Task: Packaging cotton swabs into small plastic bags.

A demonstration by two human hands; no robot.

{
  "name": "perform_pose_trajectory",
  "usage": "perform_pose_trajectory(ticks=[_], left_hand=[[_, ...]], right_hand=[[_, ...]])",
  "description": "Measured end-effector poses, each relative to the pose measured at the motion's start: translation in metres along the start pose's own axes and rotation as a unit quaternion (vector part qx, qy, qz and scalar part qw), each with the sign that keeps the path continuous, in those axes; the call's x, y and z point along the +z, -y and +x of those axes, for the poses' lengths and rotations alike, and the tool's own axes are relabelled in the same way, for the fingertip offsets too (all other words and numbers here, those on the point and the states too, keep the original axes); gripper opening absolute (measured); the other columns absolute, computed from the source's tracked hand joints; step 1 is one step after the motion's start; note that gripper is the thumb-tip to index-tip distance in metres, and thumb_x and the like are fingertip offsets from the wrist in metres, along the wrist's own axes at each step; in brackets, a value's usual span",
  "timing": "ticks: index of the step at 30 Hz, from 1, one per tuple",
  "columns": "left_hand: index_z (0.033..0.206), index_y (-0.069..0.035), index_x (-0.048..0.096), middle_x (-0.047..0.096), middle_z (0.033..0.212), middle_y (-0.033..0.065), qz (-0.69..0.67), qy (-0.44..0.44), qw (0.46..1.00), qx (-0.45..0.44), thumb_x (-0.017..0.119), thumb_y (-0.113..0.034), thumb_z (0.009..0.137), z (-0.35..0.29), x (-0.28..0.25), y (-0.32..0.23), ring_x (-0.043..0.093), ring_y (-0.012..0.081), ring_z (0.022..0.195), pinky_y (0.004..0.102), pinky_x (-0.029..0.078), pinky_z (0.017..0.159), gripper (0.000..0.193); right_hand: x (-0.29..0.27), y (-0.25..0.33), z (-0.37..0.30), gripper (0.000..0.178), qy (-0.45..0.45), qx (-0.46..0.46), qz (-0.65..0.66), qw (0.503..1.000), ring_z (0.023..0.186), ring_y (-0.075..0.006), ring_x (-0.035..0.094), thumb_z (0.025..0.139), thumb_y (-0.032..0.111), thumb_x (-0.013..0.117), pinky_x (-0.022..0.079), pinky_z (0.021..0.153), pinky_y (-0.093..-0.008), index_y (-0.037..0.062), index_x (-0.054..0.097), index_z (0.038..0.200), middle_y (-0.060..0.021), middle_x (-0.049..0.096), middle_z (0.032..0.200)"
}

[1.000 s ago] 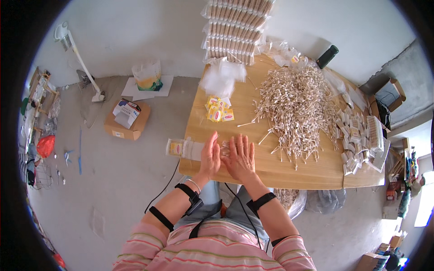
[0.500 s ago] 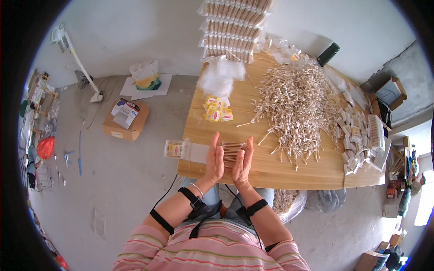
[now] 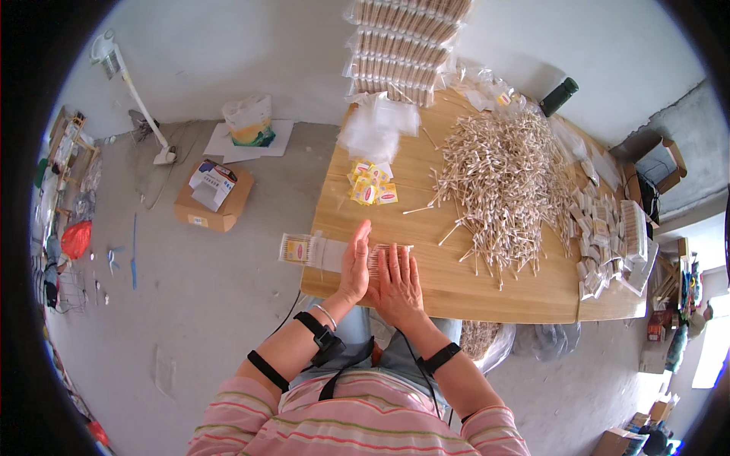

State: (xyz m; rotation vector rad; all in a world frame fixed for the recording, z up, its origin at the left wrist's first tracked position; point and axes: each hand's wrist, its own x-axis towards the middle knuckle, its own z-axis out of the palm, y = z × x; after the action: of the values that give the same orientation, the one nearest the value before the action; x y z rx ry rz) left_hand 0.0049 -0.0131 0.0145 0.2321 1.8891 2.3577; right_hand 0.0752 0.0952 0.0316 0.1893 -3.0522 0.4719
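My right hand (image 3: 397,287) lies flat, fingers stretched out, on top of a small row of cotton swabs (image 3: 375,262) near the table's front edge. Its palm hides most of them; some tips show past the fingers. My left hand (image 3: 354,266) stands on edge along the row's left end, fingers straight and pressed together, gripping nothing. Left of it lies a white strip (image 3: 331,256), partly covered by that hand. Beyond the strip, a clear pack of swabs with a yellow label (image 3: 296,248) juts over the table's left edge.
A big heap of loose swabs (image 3: 502,182) covers the middle of the wooden table (image 3: 456,298). Behind my hands are yellow cards (image 3: 372,184), clear plastic bags (image 3: 378,133) and stacked swab packs (image 3: 403,49). Small packs (image 3: 601,235) pile up at the right.
My right hand has turned from standing on edge at the row's right end to lying palm down over the swabs. My left hand stays upright beside them.
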Motion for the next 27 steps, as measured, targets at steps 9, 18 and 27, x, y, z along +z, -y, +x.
perform_pose_trajectory(ticks=[9,18,27], left_hand=[[0.141,0.004,0.035,0.036,0.147,0.0216,0.168,0.056,0.983,0.039,0.037,-0.043,0.101,-0.002,-0.009,-0.010,0.032,0.0314,0.139,0.0394,0.023,0.114,0.062],[0.144,-0.001,0.032,0.031,0.150,0.0177,0.584,0.245,0.759,0.152,0.052,-0.031,0.094,0.009,0.000,-0.024,0.025,0.0326,0.141,0.0462,0.017,0.117,0.062],[0.126,-0.001,0.051,0.054,0.128,0.0193,0.396,0.079,0.906,0.125,0.055,0.003,0.085,0.016,-0.016,-0.022,0.052,0.0359,0.116,0.0417,0.045,0.097,0.042]], right_hand=[[0.001,-0.004,0.011,0.076,0.006,0.015,-0.071,0.997,0.143,-0.0407,0.014,0.088,0.042,0.053,0.012,0.116,-0.0524,0.0022,0.026,0.147,-0.0246,0.018,0.153],[0.006,-0.039,-0.002,0.052,-0.216,0.082,0.251,0.940,0.138,-0.0450,0.026,0.088,0.001,0.044,0.023,0.114,-0.0485,-0.0051,0.033,0.138,-0.0287,0.027,0.148],[-0.006,-0.048,0.028,0.039,-0.226,0.076,0.176,0.955,0.122,-0.0402,0.045,0.082,-0.002,0.052,0.037,0.103,-0.0461,-0.0017,0.052,0.121,-0.0208,0.050,0.130]])
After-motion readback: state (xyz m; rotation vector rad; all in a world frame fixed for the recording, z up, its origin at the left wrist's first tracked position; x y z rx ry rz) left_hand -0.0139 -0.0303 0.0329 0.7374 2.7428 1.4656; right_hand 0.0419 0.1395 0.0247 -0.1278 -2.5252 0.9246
